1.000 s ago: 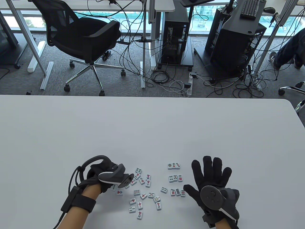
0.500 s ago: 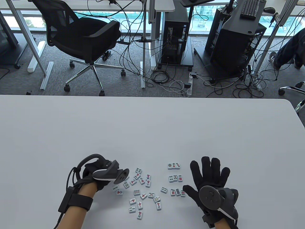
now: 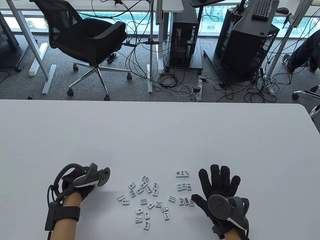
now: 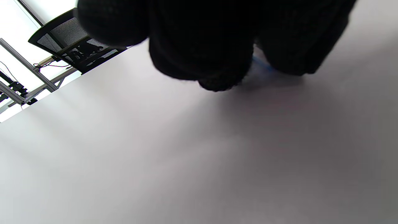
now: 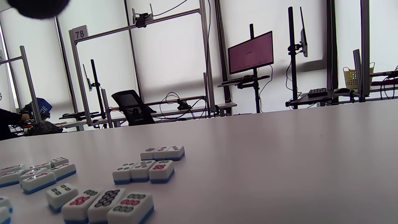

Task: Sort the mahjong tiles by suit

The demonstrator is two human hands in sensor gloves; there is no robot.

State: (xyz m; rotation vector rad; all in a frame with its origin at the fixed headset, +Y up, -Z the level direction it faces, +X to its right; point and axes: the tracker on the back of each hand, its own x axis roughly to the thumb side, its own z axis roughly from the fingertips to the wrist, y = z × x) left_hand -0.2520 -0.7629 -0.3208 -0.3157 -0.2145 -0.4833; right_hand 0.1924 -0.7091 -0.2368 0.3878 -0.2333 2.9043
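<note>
Left hand: curling over white table, apparently pinching a blue-edged tile, unclear | Right hand: lying flat, fingers spread, holding nothing | Dot-suit mahjong rows: sitting beside right hand; unsorted mahjong tiles: lying between hands

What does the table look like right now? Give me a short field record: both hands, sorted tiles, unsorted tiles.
left hand: off to the left of the tiles, fingers curled; a blue-edged bit shows between them in the left wrist view, unclear if it is a tile
right hand: flat on the table, fingers spread, holding nothing
sorted tiles: three rows of three dot tiles beside the right hand
unsorted tiles: loose scatter between the hands, face up
table: white
</note>
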